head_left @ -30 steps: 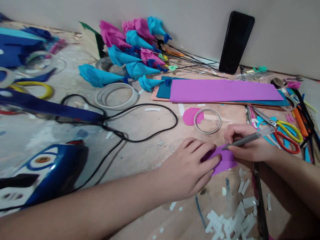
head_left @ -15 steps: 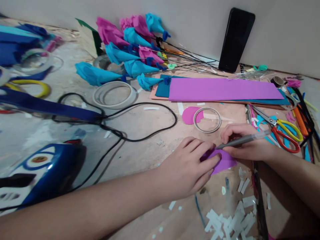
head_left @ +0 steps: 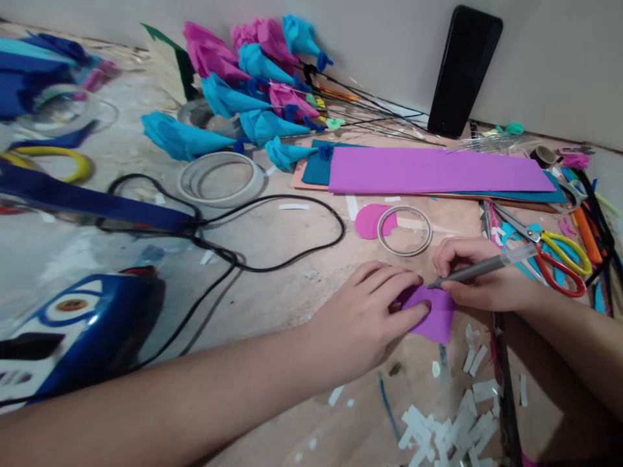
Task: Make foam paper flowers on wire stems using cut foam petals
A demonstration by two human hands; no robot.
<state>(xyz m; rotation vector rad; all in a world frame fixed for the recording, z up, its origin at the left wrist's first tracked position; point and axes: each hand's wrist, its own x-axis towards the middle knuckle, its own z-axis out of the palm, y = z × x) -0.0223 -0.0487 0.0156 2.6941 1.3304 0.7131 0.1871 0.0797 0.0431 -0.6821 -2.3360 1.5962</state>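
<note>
My left hand (head_left: 370, 318) lies flat with its fingers spread on a small purple paper piece (head_left: 435, 316), pressing it to the table. My right hand (head_left: 479, 282) is closed round a grey pen (head_left: 479, 267), whose tip touches the upper edge of that purple piece. Just beyond the hands lie a ring of clear tape (head_left: 405, 230) and a pink rounded cut-out (head_left: 368, 221).
Long purple and teal sheets (head_left: 438, 170) lie behind, with blue and pink paper flowers (head_left: 243, 97) on wire stems. A black phone (head_left: 464, 71) leans on the wall. Red and yellow scissors (head_left: 555, 250) are at right, a black cable (head_left: 272, 259) and tape ring (head_left: 219, 178) at left, white scraps (head_left: 448, 428) in front.
The purple piece has turned a little under my left hand. The pen tip has shifted slightly along its upper edge. The view has tilted down a bit.
</note>
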